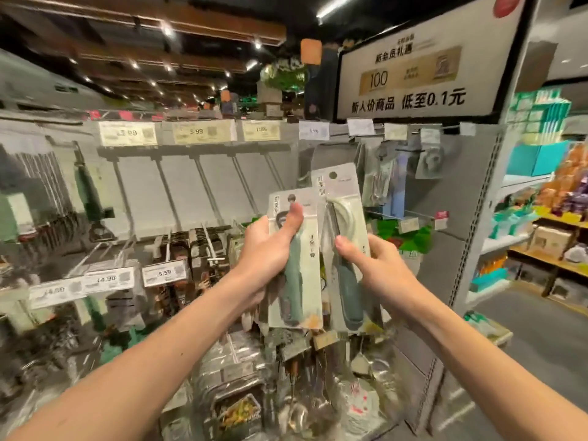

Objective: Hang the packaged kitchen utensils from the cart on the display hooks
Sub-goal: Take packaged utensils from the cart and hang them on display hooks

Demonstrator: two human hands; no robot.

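My left hand [270, 246] grips a carded utensil pack with a green handle [299, 281], thumb laid up its front near the hang hole. My right hand [372, 265] holds a second pack with a dark teal handle and pale blade guard [345, 237], thumb on its front. Both packs stand upright side by side in front of the display. Behind them a row of bare display hooks [203, 183] juts from the grey back panel. More packaged utensils [299, 393] lie heaped below my arms; the cart itself is not discernible.
Price tags [197, 132] line the top rail and a lower rail [162, 275]. A green-handled tool [90, 192] hangs at left. Hung packs [381, 176] fill the hooks at right under a promotional sign [423, 68]. Shelves with goods [547, 224] flank an aisle at right.
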